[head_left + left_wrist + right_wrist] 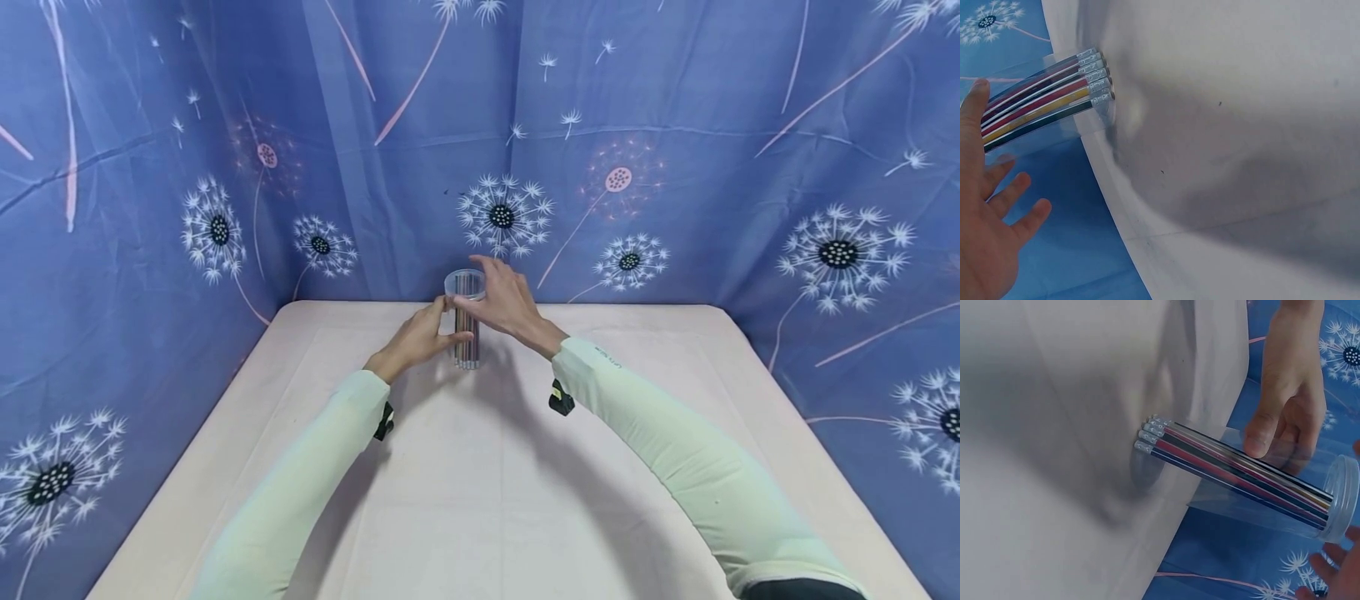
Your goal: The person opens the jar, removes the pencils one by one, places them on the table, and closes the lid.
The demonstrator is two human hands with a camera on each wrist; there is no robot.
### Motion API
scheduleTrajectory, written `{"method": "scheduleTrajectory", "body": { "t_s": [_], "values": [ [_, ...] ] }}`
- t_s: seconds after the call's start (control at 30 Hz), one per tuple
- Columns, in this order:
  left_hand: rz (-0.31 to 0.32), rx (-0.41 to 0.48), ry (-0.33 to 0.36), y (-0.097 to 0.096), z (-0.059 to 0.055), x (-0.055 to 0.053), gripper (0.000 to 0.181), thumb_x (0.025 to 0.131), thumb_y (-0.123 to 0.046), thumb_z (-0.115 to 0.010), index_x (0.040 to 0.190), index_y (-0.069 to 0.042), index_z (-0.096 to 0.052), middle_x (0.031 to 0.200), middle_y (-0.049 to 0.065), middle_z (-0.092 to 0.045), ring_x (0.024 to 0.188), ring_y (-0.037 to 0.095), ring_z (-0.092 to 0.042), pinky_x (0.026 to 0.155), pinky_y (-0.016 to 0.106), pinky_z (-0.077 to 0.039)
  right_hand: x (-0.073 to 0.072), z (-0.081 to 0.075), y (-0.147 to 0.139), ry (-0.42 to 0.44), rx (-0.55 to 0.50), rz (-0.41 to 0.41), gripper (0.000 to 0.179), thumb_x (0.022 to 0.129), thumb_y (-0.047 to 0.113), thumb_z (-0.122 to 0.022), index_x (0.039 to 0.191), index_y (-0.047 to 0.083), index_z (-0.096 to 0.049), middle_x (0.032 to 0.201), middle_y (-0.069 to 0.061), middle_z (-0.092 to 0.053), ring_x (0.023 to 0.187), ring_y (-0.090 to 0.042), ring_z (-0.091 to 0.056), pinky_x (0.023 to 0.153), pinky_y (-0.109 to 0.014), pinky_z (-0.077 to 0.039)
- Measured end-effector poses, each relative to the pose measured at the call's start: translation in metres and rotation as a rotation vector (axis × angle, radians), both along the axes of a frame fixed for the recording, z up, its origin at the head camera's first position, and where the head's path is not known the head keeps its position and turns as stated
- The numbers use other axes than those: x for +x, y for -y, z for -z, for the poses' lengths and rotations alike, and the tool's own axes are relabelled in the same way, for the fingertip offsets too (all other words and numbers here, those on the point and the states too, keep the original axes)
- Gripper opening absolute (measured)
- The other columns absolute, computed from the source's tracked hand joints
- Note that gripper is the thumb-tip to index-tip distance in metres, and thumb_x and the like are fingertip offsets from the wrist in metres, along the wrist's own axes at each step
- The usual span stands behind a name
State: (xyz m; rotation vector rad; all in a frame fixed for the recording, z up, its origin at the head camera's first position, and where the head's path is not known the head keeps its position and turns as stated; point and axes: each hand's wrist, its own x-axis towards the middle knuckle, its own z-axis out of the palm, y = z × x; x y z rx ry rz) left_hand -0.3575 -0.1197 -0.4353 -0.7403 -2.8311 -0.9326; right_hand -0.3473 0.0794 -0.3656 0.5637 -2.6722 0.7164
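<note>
A clear plastic tube (pixel 465 329) of striped pencils (pixel 1235 469) stands upright toward the far side of the table, with a wide round clear lid (pixel 1341 500) at its top. The pencils' silvery ends (pixel 1094 75) point down. My left hand (pixel 416 337) grips the tube from the left, its thumb across the near side. In the left wrist view, several of that hand's fingertips spread apart beside the tube. From the right, my right hand (pixel 510 298) pinches the lid at its rim. Other fingers of this hand hang spread by the lid in the right wrist view.
The pale table (pixel 510 500) has rounded far corners. A blue curtain (pixel 405 200) printed with dandelions rises close behind the tube and along both sides. Both arms wear pale green sleeves (pixel 660 417), with dark wrist devices (pixel 561 398) below them.
</note>
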Motion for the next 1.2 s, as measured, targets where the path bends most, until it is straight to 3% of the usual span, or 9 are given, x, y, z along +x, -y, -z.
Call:
{"method": "scheduleTrajectory", "body": {
  "t_s": [0.27, 0.6, 0.87, 1.2],
  "values": [
    [0.005, 0.007, -0.001, -0.0004, 0.0010, 0.0009, 0.089, 0.094, -0.056, -0.071, 0.157, -0.007, -0.032, 0.154, 0.020, -0.051, 0.140, 0.038, -0.050, 0.116, 0.052, -0.044, 0.0014, 0.0033, -0.0004, -0.036, -0.002, 0.061, 0.085, 0.084, 0.067, -0.076, 0.141, 0.006, -0.059, 0.129, -0.013, -0.063, 0.112, -0.029, -0.061, 0.104, -0.046, -0.050],
    [0.005, 0.005, -0.013, -0.0002, -0.0011, 0.0008, 0.089, 0.094, -0.054, -0.072, 0.158, -0.007, -0.032, 0.154, 0.020, -0.050, 0.140, 0.039, -0.050, 0.117, 0.052, -0.043, 0.0017, 0.0002, 0.0022, 0.000, 0.022, 0.026, 0.079, 0.092, 0.060, -0.069, 0.151, 0.010, -0.052, 0.145, -0.014, -0.059, 0.130, -0.034, -0.056, 0.115, -0.051, -0.040],
    [0.018, 0.021, 0.008, -0.0007, 0.0021, 0.0001, 0.089, 0.093, -0.055, -0.073, 0.158, -0.009, -0.031, 0.153, 0.020, -0.051, 0.138, 0.040, -0.051, 0.115, 0.053, -0.045, 0.0023, 0.0039, 0.0027, -0.010, 0.008, 0.075, 0.089, 0.085, 0.066, -0.076, 0.148, 0.007, -0.056, 0.124, -0.013, -0.062, 0.109, -0.029, -0.059, 0.110, -0.049, -0.043],
    [0.015, 0.012, -0.008, 0.0004, -0.0001, 0.0007, 0.092, 0.095, -0.053, -0.072, 0.161, -0.009, -0.027, 0.157, 0.019, -0.047, 0.143, 0.036, -0.047, 0.119, 0.051, -0.040, 0.0002, -0.0034, 0.0011, -0.022, 0.024, 0.031, 0.081, 0.092, 0.057, -0.074, 0.154, 0.011, -0.050, 0.140, -0.015, -0.059, 0.124, -0.031, -0.056, 0.115, -0.049, -0.039]
  ]
}}
